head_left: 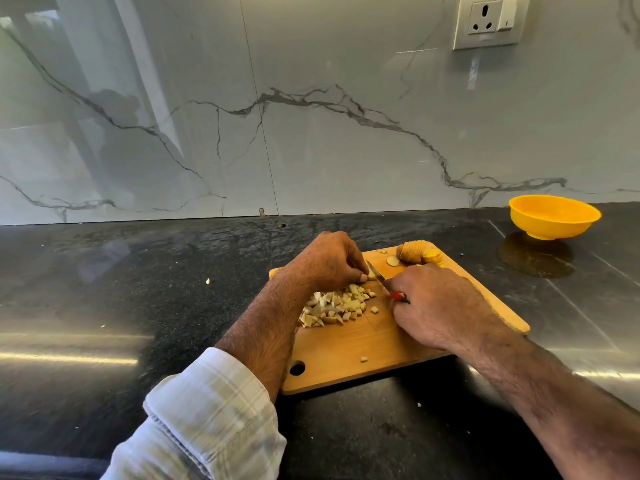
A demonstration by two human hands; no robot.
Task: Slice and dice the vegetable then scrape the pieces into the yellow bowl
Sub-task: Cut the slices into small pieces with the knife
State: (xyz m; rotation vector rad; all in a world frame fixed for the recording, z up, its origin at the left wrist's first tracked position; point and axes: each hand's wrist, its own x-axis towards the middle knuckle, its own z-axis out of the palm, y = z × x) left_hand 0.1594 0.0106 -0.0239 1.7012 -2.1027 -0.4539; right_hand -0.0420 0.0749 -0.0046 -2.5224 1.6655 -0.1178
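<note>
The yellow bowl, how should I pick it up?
Grip the bowl by its rim, coming from above on the near side. It stands upright and apart from the board, its wide rim flaring open over a narrow foot, so fingers can hook over the edge.

There are two hands, the left hand (329, 259) and the right hand (436, 306), one small knife (379, 275), one wooden cutting board (349, 351) and one yellow bowl (554, 216). On the board lie one heap of diced pieces (336, 306), too many to count, one row of uncut slices (420, 252), and one loose slice (393, 260). One wall socket (490, 20) sits above the tabletop (121, 289), where a few stray bits lie.
</note>
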